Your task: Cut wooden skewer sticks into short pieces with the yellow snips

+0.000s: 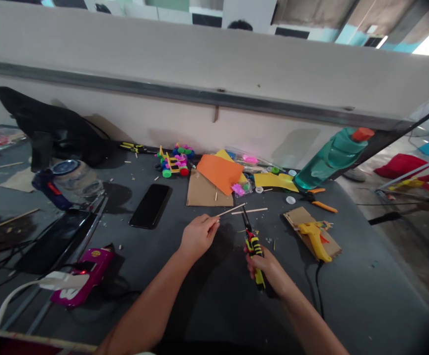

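Observation:
My left hand (198, 236) pinches one end of a thin wooden stick (231, 209), which points up and to the right. My right hand (269, 268) is closed round the yellow-and-black handles of a wire stripper (254, 247). Its dark jaws reach up close to the stick's far part; whether they touch it I cannot tell. A second wooden stick (257, 210) lies on the table just behind the jaws. Small yellowish scraps are scattered by the tool. Beyond my left hand lies a brown cardboard square (199, 195) with an orange sheet (220, 172) over it.
Rightward, a yellow glue gun (314, 240) rests on cardboard (296, 217), near orange-handled pliers (323, 203) and a leaning green bottle (329, 160). Leftward are a black phone (151, 206), a magenta power strip (99, 268) and a clear jar (76, 176). A colourful toy (173, 161) stands by the wall.

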The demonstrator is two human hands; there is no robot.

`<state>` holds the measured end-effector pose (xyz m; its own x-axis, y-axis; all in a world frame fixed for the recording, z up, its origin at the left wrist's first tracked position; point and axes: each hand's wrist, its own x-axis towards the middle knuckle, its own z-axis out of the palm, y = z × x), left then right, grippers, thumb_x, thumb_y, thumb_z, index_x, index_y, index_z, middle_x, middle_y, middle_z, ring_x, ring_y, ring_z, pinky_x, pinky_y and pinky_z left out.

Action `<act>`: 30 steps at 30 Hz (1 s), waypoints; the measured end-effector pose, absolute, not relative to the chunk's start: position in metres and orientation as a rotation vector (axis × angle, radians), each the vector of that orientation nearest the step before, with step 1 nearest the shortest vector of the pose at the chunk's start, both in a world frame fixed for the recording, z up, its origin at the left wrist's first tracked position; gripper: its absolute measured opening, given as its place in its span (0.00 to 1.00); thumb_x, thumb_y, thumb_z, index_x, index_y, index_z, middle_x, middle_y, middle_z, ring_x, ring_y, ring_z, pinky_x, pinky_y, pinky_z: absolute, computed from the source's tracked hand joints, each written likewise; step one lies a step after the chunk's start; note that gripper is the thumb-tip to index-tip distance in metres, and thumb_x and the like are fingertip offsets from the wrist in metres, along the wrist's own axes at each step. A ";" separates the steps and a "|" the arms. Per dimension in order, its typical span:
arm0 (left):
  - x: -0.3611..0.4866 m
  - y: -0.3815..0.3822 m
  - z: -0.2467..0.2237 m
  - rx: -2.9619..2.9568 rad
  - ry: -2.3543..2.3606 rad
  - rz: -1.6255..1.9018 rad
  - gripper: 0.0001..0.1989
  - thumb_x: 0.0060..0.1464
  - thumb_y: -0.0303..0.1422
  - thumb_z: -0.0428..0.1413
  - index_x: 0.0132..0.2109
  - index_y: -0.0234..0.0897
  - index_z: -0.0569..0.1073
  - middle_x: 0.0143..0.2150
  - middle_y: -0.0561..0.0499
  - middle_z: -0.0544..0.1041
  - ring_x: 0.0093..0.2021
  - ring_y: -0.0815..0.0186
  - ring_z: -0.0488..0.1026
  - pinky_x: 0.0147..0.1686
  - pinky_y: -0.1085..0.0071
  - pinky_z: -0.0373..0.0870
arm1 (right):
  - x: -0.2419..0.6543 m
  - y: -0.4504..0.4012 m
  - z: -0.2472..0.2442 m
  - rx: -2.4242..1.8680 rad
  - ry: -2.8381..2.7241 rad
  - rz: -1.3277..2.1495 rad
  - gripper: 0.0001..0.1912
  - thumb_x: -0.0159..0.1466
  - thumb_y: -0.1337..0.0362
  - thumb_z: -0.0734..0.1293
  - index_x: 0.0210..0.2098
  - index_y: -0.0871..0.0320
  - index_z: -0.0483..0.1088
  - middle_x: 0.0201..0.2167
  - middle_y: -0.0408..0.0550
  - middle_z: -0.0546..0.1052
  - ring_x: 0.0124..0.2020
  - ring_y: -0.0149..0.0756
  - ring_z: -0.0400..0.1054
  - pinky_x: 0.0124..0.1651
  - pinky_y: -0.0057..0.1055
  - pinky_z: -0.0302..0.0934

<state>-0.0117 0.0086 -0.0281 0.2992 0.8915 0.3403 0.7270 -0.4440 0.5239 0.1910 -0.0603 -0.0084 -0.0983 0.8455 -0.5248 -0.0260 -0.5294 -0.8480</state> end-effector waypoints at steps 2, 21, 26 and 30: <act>-0.009 0.008 -0.028 2.396 1.475 0.805 0.14 0.57 0.37 0.50 0.48 0.40 0.72 0.38 0.48 0.74 0.40 0.63 0.69 0.41 0.67 0.66 | 0.196 -0.059 -0.006 -1.452 -0.826 1.754 0.16 0.46 0.64 0.63 0.35 0.57 0.61 0.21 0.36 0.64 0.17 0.25 0.57 0.21 0.24 0.55; -0.060 0.008 0.024 2.327 2.102 0.585 0.19 0.52 0.31 0.53 0.52 0.34 0.66 0.48 0.42 0.70 0.50 0.55 0.64 0.48 0.61 0.61 | 0.211 -0.052 -0.023 -1.132 -0.539 1.977 0.15 0.44 0.67 0.65 0.34 0.59 0.65 0.21 0.39 0.67 0.19 0.27 0.61 0.20 0.26 0.56; -0.101 0.009 0.006 1.868 2.754 0.243 0.35 0.45 0.45 0.57 0.53 0.23 0.60 0.47 0.31 0.69 0.50 0.44 0.64 0.44 0.57 0.62 | 0.209 -0.054 -0.018 -1.133 -0.556 1.969 0.16 0.44 0.65 0.65 0.34 0.60 0.65 0.23 0.40 0.67 0.20 0.27 0.61 0.22 0.27 0.58; -0.120 0.008 -0.007 1.692 2.855 0.051 0.32 0.46 0.48 0.52 0.47 0.21 0.63 0.41 0.31 0.70 0.43 0.44 0.68 0.38 0.59 0.62 | 0.209 -0.055 -0.020 -1.165 -0.568 1.949 0.17 0.45 0.65 0.65 0.35 0.59 0.65 0.23 0.40 0.66 0.19 0.27 0.60 0.21 0.26 0.58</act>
